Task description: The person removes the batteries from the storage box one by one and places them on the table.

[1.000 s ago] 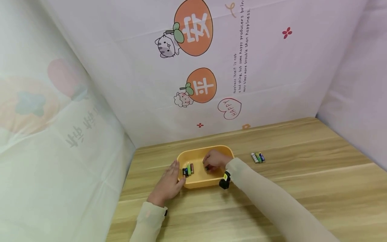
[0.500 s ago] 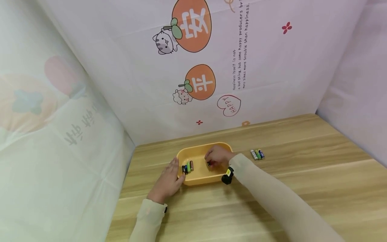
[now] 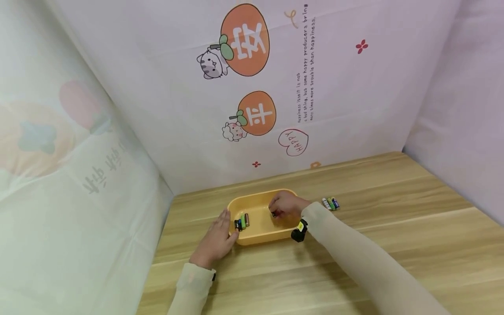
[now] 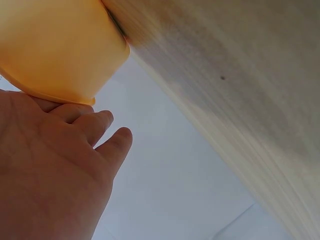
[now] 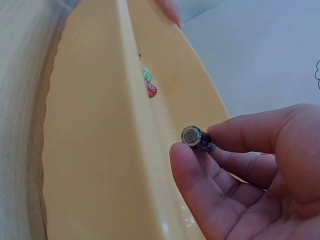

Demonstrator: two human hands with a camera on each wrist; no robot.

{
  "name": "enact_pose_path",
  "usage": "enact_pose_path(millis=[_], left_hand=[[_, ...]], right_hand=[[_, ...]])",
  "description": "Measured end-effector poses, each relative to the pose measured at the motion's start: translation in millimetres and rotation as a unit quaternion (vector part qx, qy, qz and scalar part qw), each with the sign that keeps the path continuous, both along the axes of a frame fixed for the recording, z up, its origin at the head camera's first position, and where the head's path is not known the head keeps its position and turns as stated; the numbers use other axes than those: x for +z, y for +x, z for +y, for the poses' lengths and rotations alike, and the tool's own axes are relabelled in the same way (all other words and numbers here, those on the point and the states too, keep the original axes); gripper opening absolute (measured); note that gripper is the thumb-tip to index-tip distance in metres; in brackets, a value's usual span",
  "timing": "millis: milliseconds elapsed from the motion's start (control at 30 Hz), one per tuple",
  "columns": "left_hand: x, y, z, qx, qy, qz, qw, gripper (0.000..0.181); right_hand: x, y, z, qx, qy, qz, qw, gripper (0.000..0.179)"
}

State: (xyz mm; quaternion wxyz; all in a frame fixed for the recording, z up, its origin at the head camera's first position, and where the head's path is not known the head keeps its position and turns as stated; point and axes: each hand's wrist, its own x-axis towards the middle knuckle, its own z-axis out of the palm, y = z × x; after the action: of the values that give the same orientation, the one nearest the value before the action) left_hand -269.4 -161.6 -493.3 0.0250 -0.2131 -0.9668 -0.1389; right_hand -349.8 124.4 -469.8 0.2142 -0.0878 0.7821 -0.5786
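Note:
A yellow plastic tray (image 3: 264,239) sits on the wooden table. At its left end, several batteries (image 3: 242,222) lie side by side inside it, among them dark, green and reddish-brown ones. My left hand (image 3: 214,240) rests against the tray's left end with fingers extended, the thumb near the front rim. Over the tray's right half, my right hand (image 3: 284,204) pinches a dark battery (image 5: 196,137) between thumb and fingers. In the right wrist view its flat metal end faces the camera. A bit of red shows behind those fingers, too hidden to identify.
To the right of the tray, 3 batteries (image 3: 330,204) lie together on the wooden table (image 3: 378,192), in white, green and blue. A printed white cloth (image 3: 189,144) hangs behind the table, and more cloth hangs at both sides.
My right hand has shifted slightly to the right within the tray, still pinching the dark battery. My left hand stays against the tray. The head view has moved a little.

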Motion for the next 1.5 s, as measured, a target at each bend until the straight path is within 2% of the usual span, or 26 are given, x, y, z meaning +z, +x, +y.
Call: enact_pose_path(millis=[167, 600, 767, 1200, 1500], left_hand=[[0.0, 2.7, 0.0, -0.006, 0.008, -0.002, 0.9999, 0.072], [-1.5, -3.2, -0.6, -0.006, 0.002, 0.001, 1.0, 0.073], [-2.4, -3.5, -1.8, -0.006, 0.004, 0.002, 1.0, 0.073], [0.7, -3.0, -4.3, -0.009, 0.003, -0.003, 1.0, 0.072], [1.2, -5.9, -3.8, -0.007, 0.005, -0.014, 0.9999, 0.073]], right_hand=[[4.1, 2.2, 3, 0.005, -0.004, -0.002, 1.0, 0.029], [16.3, 3.9, 21, -0.007, -0.014, 0.014, 0.9998, 0.028], [20.7, 5.9, 31, -0.011, -0.031, 0.004, 0.9994, 0.028], [30.5, 6.0, 55, -0.019, -0.025, 0.0, 0.9995, 0.026], [25.8, 1.9, 77, -0.028, -0.007, 0.006, 0.9996, 0.033]])
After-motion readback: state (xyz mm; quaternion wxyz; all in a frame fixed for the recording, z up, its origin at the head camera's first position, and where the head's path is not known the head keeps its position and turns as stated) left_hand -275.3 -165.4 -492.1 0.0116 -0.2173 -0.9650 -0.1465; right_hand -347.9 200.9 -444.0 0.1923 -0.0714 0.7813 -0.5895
